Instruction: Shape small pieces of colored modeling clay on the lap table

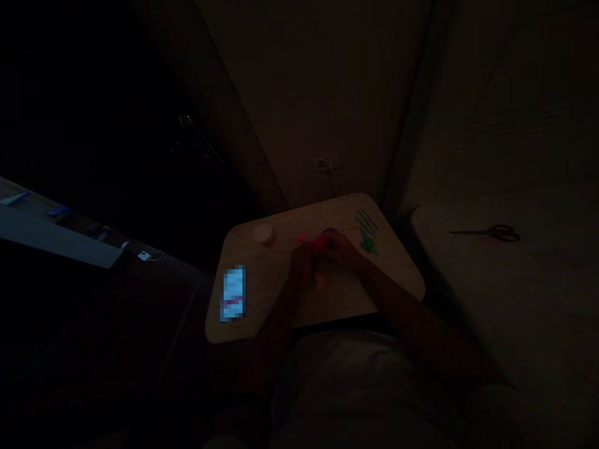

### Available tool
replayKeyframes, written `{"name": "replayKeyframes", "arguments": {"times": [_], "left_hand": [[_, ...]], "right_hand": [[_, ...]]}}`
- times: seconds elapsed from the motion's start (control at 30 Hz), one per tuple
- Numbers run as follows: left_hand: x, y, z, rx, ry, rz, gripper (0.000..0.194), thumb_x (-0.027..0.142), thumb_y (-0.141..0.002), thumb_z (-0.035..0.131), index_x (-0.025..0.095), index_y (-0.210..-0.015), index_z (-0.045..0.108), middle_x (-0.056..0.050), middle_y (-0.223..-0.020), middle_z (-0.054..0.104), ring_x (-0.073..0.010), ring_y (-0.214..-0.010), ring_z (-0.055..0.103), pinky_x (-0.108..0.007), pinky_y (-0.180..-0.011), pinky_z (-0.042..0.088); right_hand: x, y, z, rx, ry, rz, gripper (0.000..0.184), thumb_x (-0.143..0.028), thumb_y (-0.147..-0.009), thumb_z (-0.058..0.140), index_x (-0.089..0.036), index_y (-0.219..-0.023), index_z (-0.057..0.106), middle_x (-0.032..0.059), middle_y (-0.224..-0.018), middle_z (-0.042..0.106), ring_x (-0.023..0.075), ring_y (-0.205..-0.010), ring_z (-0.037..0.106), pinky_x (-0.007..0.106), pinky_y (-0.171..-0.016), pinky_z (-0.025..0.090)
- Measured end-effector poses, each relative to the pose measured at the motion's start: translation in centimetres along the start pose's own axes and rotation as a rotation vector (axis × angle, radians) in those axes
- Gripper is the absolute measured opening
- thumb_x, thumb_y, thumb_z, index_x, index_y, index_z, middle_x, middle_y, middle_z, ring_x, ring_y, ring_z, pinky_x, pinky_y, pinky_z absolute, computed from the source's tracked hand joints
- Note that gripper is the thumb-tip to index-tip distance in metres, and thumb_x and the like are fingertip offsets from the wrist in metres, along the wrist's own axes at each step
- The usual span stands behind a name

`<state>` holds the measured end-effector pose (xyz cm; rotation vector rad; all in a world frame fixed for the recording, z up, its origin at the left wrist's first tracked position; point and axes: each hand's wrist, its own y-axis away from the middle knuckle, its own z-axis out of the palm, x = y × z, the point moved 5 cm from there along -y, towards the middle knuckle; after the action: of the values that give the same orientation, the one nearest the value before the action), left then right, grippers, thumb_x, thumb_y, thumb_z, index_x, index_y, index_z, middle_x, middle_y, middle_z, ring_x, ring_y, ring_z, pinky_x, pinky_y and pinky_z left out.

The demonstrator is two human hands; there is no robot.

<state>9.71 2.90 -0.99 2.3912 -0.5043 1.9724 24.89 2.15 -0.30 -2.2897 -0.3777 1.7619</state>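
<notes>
In the dim head view, my left hand (301, 260) and my right hand (341, 251) meet over a small wooden table (266, 268). Between their fingers is a soft-looking red lump (319, 243), its shape mostly covered; both hands are closed on it. A small pink piece (302, 237) lies just beyond my left hand. Below the hands rests an orange lump (320, 282). Part of a dark round object (331, 231) shows behind my right hand. Right of it lies a green lump (368, 244) on bluish strips, with several thin sticks (367, 221) above.
A pale round tub (262, 234) stands at the table's back left. A lit phone (233, 293), its screen blurred out, lies at the left. Scissors (503, 232) rest on a pale surface to the right. A cord runs from a wall socket (325, 162) behind the table.
</notes>
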Motion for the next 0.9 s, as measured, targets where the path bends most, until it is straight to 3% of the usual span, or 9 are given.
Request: {"name": "replayKeyframes", "arguments": {"times": [0.2,0.47,0.7,0.9], "left_hand": [[0.5,0.2,0.2,-0.033,-0.042,0.035,0.065,0.071,-0.094,0.043,0.015,-0.086,0.073,-0.003,-0.065,0.062,-0.0161,-0.059,0.054,-0.028,-0.057,0.045],[1.0,0.0,0.1,-0.007,-0.067,0.040,0.058,0.070,-0.092,0.049,0.017,-0.074,0.066,-0.004,-0.070,0.063,-0.0168,-0.065,0.055,-0.030,-0.065,0.047],[0.9,-0.2,-0.4,0.077,-0.109,0.005,0.054,0.064,-0.095,0.049,0.017,-0.074,0.065,-0.004,-0.069,0.062,-0.0174,-0.067,0.055,-0.030,-0.066,0.046],[1.6,0.0,0.2,-0.030,-0.112,0.049,0.051,0.060,-0.094,0.050,0.017,-0.066,0.057,-0.001,-0.064,0.056,-0.0143,-0.063,0.048,-0.028,-0.062,0.041]], "right_hand": [[-0.1,0.0,-0.6,-0.011,-0.017,-0.038,0.030,-0.041,-0.076,0.072,-0.019,-0.065,0.055,-0.0014,-0.069,0.053,0.0152,-0.070,0.048,0.027,-0.065,0.037],[0.3,0.0,-0.8,-0.023,-0.056,-0.030,0.015,-0.033,-0.076,0.064,-0.019,-0.072,0.062,0.0024,-0.076,0.057,0.0186,-0.075,0.052,0.030,-0.070,0.042],[0.6,0.1,-0.2,-0.082,-0.224,0.067,0.033,-0.050,-0.089,0.056,-0.019,-0.086,0.067,0.0041,-0.083,0.063,0.0184,-0.075,0.055,0.029,-0.070,0.046],[0.1,-0.2,-0.6,-0.082,-0.107,0.003,0.030,-0.041,-0.088,0.059,-0.017,-0.072,0.066,0.0032,-0.074,0.062,0.0172,-0.074,0.054,0.028,-0.070,0.044]]}}
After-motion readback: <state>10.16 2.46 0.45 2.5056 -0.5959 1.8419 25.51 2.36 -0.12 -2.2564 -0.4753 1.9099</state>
